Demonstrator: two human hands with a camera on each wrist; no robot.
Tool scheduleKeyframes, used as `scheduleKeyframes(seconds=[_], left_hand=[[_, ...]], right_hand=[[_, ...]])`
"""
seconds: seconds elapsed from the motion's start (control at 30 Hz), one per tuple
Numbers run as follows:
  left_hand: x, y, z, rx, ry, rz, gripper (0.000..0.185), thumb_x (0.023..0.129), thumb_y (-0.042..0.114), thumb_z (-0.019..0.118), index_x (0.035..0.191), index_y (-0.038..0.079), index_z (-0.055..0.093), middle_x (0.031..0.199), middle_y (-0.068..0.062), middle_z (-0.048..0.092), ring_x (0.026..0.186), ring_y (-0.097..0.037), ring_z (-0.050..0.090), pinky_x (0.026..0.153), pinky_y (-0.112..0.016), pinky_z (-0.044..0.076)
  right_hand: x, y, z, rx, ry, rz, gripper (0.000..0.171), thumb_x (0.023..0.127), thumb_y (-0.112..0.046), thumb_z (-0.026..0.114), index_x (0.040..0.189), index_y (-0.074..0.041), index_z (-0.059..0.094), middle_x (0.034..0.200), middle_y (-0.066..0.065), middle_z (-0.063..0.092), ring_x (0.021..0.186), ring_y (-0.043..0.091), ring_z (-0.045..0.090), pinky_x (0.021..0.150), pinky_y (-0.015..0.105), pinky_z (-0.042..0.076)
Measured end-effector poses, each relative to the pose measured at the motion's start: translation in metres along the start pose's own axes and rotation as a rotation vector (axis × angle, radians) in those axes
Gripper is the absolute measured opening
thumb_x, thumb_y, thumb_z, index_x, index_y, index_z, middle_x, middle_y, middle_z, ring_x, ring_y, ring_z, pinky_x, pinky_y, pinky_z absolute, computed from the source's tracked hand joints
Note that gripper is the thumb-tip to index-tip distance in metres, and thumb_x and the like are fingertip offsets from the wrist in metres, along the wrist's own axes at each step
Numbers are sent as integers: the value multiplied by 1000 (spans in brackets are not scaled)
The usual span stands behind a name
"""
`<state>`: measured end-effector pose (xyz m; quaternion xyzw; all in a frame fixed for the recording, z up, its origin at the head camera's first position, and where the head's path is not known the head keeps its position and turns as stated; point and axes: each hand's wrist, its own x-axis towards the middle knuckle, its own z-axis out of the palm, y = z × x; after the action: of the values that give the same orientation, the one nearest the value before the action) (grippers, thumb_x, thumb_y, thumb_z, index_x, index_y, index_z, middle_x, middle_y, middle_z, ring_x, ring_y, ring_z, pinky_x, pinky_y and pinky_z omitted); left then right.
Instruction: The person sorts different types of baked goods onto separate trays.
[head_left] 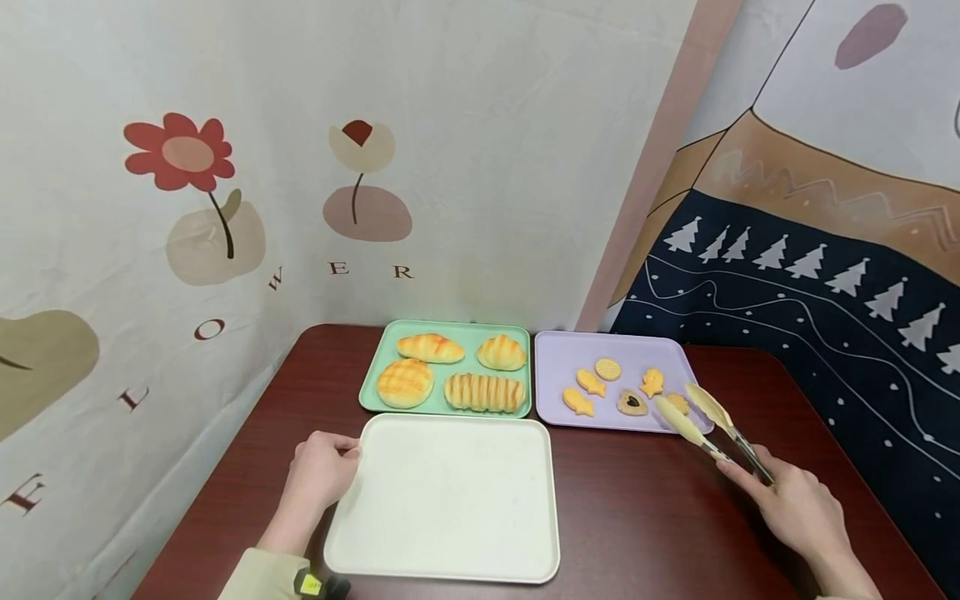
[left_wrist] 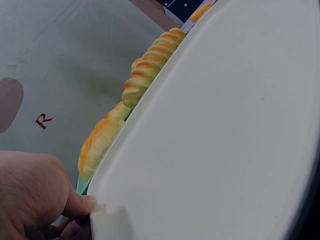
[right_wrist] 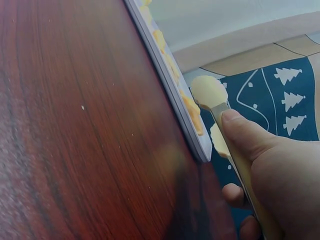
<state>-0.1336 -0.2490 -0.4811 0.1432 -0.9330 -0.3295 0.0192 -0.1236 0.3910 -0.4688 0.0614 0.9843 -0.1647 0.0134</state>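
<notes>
My left hand (head_left: 324, 471) pinches the left edge of a white tray (head_left: 450, 500) between thumb and fingers, near its far corner. Nothing lies on that tray. In the right hand (head_left: 798, 504) I hold food tongs (head_left: 682, 423) with pale yellow tips. Their two arms are spread apart over the right end of a purple tray (head_left: 553, 367), around a round cookie (head_left: 677, 402) near its corner; whether the tips touch it I cannot tell. In the right wrist view, the tongs' upper tip (right_wrist: 209, 91) shows beside the tray's end.
Several more cookies lie on the purple tray, among them a heart-shaped one (head_left: 632, 403). Behind the white tray, a green tray (head_left: 367, 398) bears several breads, including a round bun (head_left: 405, 383) and a ridged loaf (head_left: 483, 392). A printed cloth (head_left: 487, 167) hangs behind the dark wooden table (head_left: 630, 517).
</notes>
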Motion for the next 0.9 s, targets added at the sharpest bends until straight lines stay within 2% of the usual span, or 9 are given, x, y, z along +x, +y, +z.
scheduleKeyframes(seconds=[0.2, 0.37, 0.47, 0.57, 0.7, 0.9], left_hand=[[1, 0, 1, 1, 0, 2, 25, 96, 11, 67, 112, -2, 81, 111, -24, 76, 81, -30, 70, 61, -41, 55], [0, 0, 0, -4, -5, -5, 25, 96, 11, 67, 113, -3, 81, 111, -25, 75, 77, -27, 69, 59, -38, 53], [-1, 1, 0, -7, -10, -9, 26, 96, 11, 67, 113, -3, 80, 112, -25, 75, 74, -25, 67, 58, -37, 52], [-1, 1, 0, -7, -9, -10, 26, 96, 11, 67, 114, -3, 80, 112, -24, 75, 75, -25, 67, 58, -37, 52], [-1, 2, 0, -6, -7, -13, 26, 96, 11, 67, 114, -3, 80, 112, -24, 75, 77, -26, 68, 59, -37, 52], [-2, 2, -1, -5, -7, -13, 25, 96, 11, 68, 114, -4, 80, 112, -25, 75, 77, -26, 69, 59, -37, 53]], right_hand=[[-5, -6, 0, 20, 29, -12, 104, 98, -77, 51, 148, 14, 48, 125, 44, 59, 83, 39, 64, 55, 45, 47], [-7, -12, -2, 37, 47, -9, 103, 98, -75, 53, 149, 14, 47, 100, 29, 68, 76, 31, 58, 53, 38, 40], [-9, -15, -3, 43, 52, -16, 102, 99, -73, 54, 149, 15, 46, 82, 13, 61, 72, 28, 55, 53, 37, 38], [-12, -20, -3, 55, 57, -34, 100, 99, -72, 55, 148, 15, 47, 73, 3, 50, 65, 24, 49, 52, 38, 34], [-17, -27, 0, 61, 76, -64, 98, 99, -71, 57, 145, 15, 50, 71, 0, 48, 60, 21, 43, 51, 36, 31], [-22, -37, 1, 73, 105, -109, 92, 97, -70, 61, 143, 10, 55, 73, -1, 49, 58, 18, 41, 50, 34, 30]])
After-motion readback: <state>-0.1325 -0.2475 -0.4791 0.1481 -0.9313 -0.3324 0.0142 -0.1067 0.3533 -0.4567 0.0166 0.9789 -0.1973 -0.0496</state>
